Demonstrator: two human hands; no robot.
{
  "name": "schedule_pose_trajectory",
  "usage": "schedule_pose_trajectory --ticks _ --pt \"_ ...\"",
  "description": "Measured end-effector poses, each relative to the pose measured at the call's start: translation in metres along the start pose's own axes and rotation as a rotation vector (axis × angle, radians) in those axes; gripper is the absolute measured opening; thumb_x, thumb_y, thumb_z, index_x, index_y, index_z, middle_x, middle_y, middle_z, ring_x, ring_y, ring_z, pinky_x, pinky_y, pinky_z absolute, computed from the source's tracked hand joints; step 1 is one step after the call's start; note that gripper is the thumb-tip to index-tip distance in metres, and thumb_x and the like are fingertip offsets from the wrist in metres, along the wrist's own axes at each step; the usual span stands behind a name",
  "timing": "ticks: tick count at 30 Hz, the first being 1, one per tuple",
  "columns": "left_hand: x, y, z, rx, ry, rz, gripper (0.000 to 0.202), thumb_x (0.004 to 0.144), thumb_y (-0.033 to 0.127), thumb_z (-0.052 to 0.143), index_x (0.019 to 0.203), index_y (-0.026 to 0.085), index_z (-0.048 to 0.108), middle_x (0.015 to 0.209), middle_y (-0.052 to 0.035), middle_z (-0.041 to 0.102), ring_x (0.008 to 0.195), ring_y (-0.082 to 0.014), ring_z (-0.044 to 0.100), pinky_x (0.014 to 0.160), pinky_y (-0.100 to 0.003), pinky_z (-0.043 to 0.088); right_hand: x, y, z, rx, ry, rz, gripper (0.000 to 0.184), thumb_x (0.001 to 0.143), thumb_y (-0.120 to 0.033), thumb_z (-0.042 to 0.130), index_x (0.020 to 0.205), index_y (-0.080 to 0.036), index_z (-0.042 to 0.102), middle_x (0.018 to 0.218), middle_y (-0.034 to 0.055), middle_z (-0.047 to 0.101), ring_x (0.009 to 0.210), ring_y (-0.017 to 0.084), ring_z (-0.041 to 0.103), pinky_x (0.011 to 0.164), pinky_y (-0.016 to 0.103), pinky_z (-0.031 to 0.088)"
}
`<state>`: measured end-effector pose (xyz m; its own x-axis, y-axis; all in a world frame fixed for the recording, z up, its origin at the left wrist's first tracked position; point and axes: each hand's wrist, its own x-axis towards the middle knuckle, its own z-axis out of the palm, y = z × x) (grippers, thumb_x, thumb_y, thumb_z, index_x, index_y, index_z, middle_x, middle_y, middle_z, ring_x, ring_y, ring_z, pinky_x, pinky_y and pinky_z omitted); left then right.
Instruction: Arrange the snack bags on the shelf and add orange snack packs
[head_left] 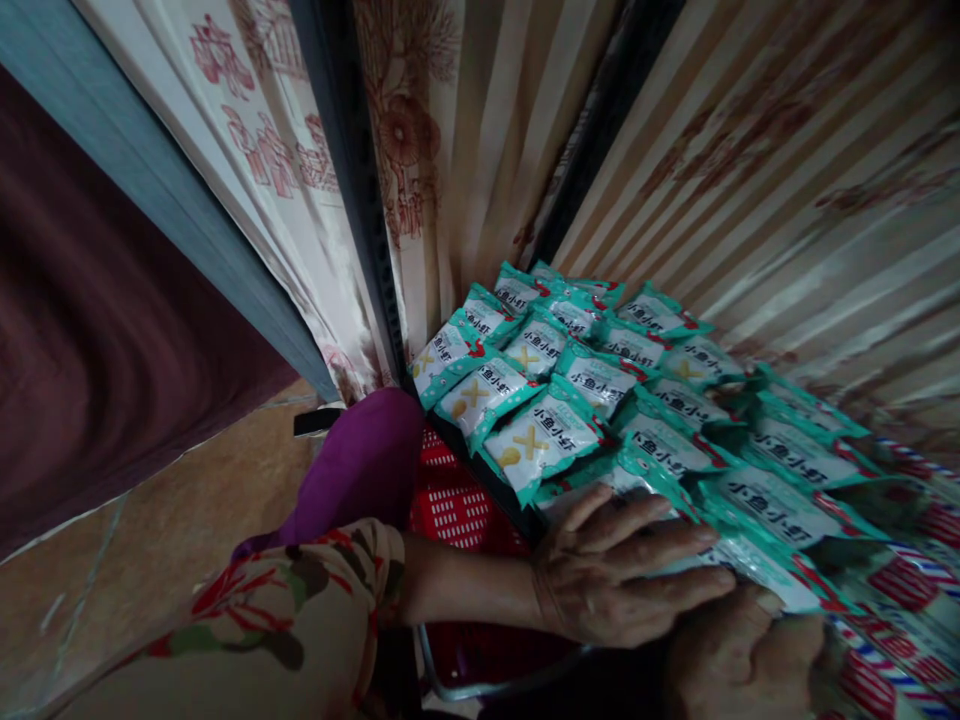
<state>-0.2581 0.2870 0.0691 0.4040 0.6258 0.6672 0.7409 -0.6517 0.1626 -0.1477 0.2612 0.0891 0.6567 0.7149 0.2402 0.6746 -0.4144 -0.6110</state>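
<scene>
Many teal-and-white snack packets (pixel 544 435) lie face up in overlapping rows, each printed with dark characters and yellow sticks. My left hand (pixel 626 572) lies on the packets of the near row, its fingers stretched out to the right and slightly apart. Beside its fingertips, at the bottom edge, is my right hand (pixel 750 655), with its fingers bent and close against the near packets. Shadow and the frame edge hide what is under those fingers. Packets with red, white and blue striped edges (pixel 900 590) lie at the right.
A red plastic basket (pixel 457 500) with slotted walls stands below the packets, by my purple-clad knee (pixel 367 450). Patterned curtains (pixel 465 130) hang behind, with dark upright posts (pixel 349 150) along them. Brown cloth (pixel 112 300) hangs at left over a tiled floor (pixel 187 540).
</scene>
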Motion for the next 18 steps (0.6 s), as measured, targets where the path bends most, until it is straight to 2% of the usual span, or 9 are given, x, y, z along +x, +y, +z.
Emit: schedule_pose_trajectory --ticks 3,8,11,14,16,18 --pt "0.0008 0.0001 -0.0001 -0.006 -0.019 -0.013 0.045 0.087 0.043 0.047 0.131 0.035 0.051 0.147 0.0104 0.036 0.143 -0.0201 0.012 0.117 -0.043 0.014 -0.0005 -0.0022 0.0008 0.033 -0.001 0.009 0.055 0.092 -0.053 0.025 0.126 -0.017 0.050 0.093 0.0136 0.058 0.080 0.029 0.051 0.063 0.039 0.036" --pt "0.0013 0.0004 -0.0003 -0.015 -0.070 0.015 0.048 0.085 0.038 0.051 0.132 0.029 0.050 0.148 0.0062 0.035 0.143 -0.0234 0.010 0.117 -0.045 0.010 0.0002 -0.0073 -0.0010 0.056 -0.052 0.026 0.063 0.091 -0.057 0.021 0.125 -0.012 0.050 0.096 0.0164 0.059 0.083 0.029 0.050 0.064 0.038 0.037" --pt "0.0015 -0.0006 -0.0022 -0.034 -0.027 0.025 0.043 0.087 0.034 0.049 0.129 0.027 0.053 0.147 0.0035 0.039 0.143 -0.0236 0.013 0.117 -0.046 0.011 0.0021 -0.0078 -0.0031 0.102 -0.052 0.009 0.067 0.090 -0.059 0.020 0.126 -0.011 0.049 0.100 0.0168 0.058 0.086 0.028 0.049 0.069 0.039 0.039" --pt "0.0019 -0.0008 -0.0025 -0.086 0.049 0.028 0.039 0.090 0.032 0.046 0.128 0.025 0.054 0.145 0.0016 0.041 0.141 -0.0235 0.020 0.116 -0.047 0.017 0.0041 -0.0053 -0.0045 0.122 0.003 -0.010 0.068 0.090 -0.058 0.019 0.123 -0.008 0.050 0.104 0.0187 0.057 0.093 0.029 0.049 0.078 0.041 0.039" --pt "0.0026 0.0001 -0.0013 -0.112 0.054 0.015 0.038 0.090 0.031 0.047 0.127 0.025 0.055 0.145 0.0007 0.042 0.141 -0.0244 0.021 0.115 -0.048 0.019 0.0046 -0.0035 -0.0047 0.128 0.038 -0.035 0.068 0.090 -0.058 0.020 0.119 -0.007 0.053 0.105 0.0194 0.057 0.097 0.030 0.049 0.082 0.043 0.038" --pt "0.0037 0.0015 0.0007 -0.121 0.041 0.001 0.040 0.089 0.031 0.050 0.128 0.023 0.054 0.145 -0.0013 0.043 0.140 -0.0253 0.022 0.115 -0.048 0.019 0.0042 -0.0024 -0.0039 0.160 0.015 -0.033 0.066 0.090 -0.058 0.021 0.118 -0.007 0.054 0.103 0.0186 0.059 0.096 0.030 0.051 0.084 0.043 0.038"
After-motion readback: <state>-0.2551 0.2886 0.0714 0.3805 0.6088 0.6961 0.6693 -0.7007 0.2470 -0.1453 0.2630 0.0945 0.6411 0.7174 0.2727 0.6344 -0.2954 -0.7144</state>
